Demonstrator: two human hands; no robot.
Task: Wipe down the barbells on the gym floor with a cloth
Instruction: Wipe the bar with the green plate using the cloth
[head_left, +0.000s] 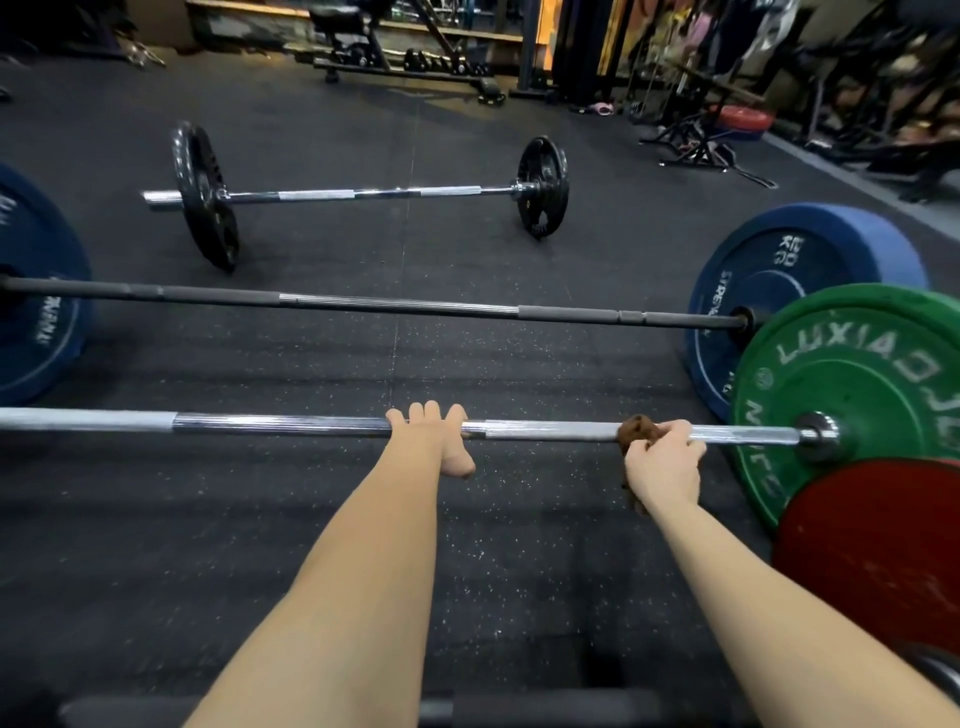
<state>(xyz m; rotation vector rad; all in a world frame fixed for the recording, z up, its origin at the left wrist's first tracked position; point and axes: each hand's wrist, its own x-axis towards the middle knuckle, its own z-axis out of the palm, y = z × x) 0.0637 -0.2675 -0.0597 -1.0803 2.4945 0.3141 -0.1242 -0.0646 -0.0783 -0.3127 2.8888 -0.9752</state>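
One chrome knurled barbell (311, 422) | left hand (431, 441) grips it | right hand (662, 462) clamps brown cloth (636, 431) round it

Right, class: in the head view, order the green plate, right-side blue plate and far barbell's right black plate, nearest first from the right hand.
1. green plate, right of the right hand, on the near bar.
2. blue plate, beyond, middle bar.
3. black plate, far bar.

L hand (434, 440) grips nearest chrome bar (311, 423); R hand (664, 460) holds brown cloth (635, 431) wrapped on it, near green plate (862, 384).
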